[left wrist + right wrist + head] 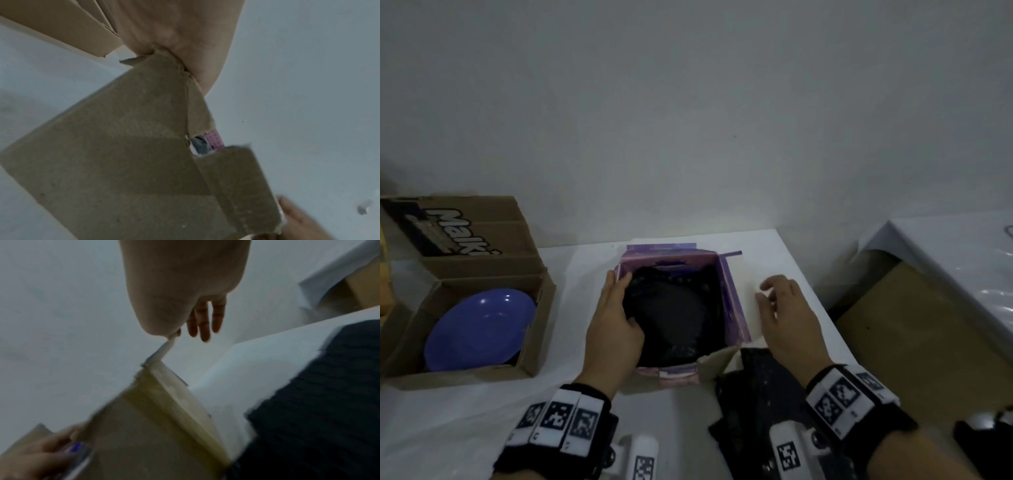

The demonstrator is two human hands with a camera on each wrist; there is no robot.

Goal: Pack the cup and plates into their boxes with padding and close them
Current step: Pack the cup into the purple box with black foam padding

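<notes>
In the head view, a purple box (pixel 732 301) stands open at the centre of the frame on the white desk (pixel 465 428). It is lined with black padding (pixel 674 308) that fills its inside; whether a cup lies under the padding cannot be told.

The left hand (pixel 613 325) sits on the box's left wall, fingers outside along the wall and thumb hooked over the rim into the padding, so it grips that side of the box. In the left wrist view the palm presses the top edge of a brown cardboard panel, with a strip of the pink-purple print showing behind.

The right hand (pixel 787 315) hovers just right of the box, fingers loosely bent and spread. The head view shows it holding nothing; in the right wrist view the fingers hang relaxed, with the thumb area close to the tip of a pale flap, though blur makes contact unclear.

A second piece of black padding (pixel 750 404) lies on the desk at the lower centre-right, partly beneath the right wrist.

At the left of the frame, well apart from both hands, an open brown cardboard box (pixel 530 342) holds a blue plate (pixel 479 329) lying tilted inside.
</notes>
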